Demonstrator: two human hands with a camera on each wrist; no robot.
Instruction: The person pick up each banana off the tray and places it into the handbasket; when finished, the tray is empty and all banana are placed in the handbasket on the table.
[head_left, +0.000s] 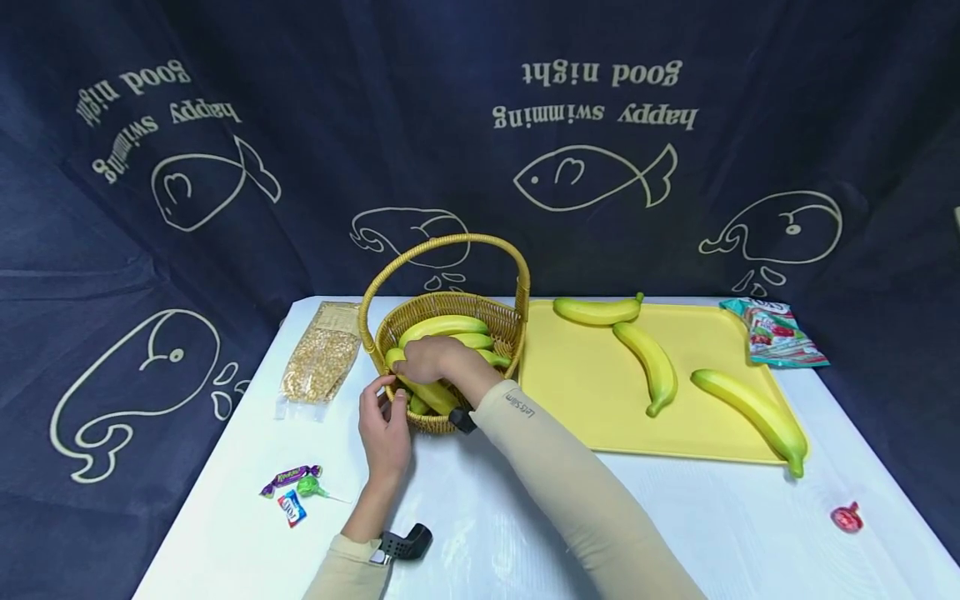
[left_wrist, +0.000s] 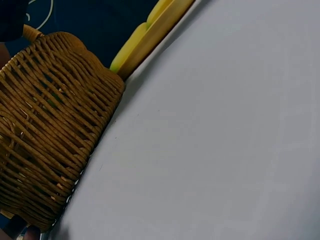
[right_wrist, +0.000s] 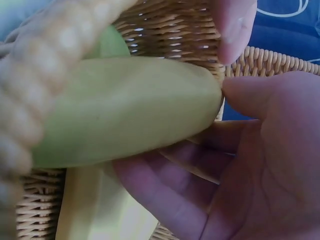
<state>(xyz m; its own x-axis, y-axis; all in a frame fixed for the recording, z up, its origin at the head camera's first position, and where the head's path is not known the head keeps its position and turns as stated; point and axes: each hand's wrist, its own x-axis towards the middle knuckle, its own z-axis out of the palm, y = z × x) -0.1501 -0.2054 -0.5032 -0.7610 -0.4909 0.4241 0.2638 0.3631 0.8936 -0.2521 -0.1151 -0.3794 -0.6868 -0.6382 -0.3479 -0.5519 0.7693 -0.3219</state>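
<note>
A wicker basket [head_left: 450, 350] with a tall arched handle is seen on the white desk [head_left: 675, 517], just left of the desk's middle. Several bananas are held in it, and the right hand [head_left: 431, 360] is reached over its near rim, with the fingers curled round one banana [head_left: 429, 392] lying at the basket's 7 o'clock side; in the right wrist view the fingers [right_wrist: 165, 195] are shown wrapped under the banana [right_wrist: 125, 110], against the woven wall. The left hand [head_left: 384, 429] is placed at the basket's outer wall at about 7 o'clock, fingers straight and touching the weave; nothing is gripped by it. In the left wrist view the basket [left_wrist: 45, 125] fills the left side.

A yellow tray [head_left: 592, 392] is set touching the basket at its 3 o'clock, and three more bananas are laid on it, well apart from one another. A clear bag of grain [head_left: 321, 358] is found at the basket's 9 o'clock, a colourful snack packet [head_left: 776, 333] beyond the tray's far right corner, wrapped sweets [head_left: 294, 492] at the desk's near left, and a red sweet [head_left: 846, 518] at the near right.
</note>
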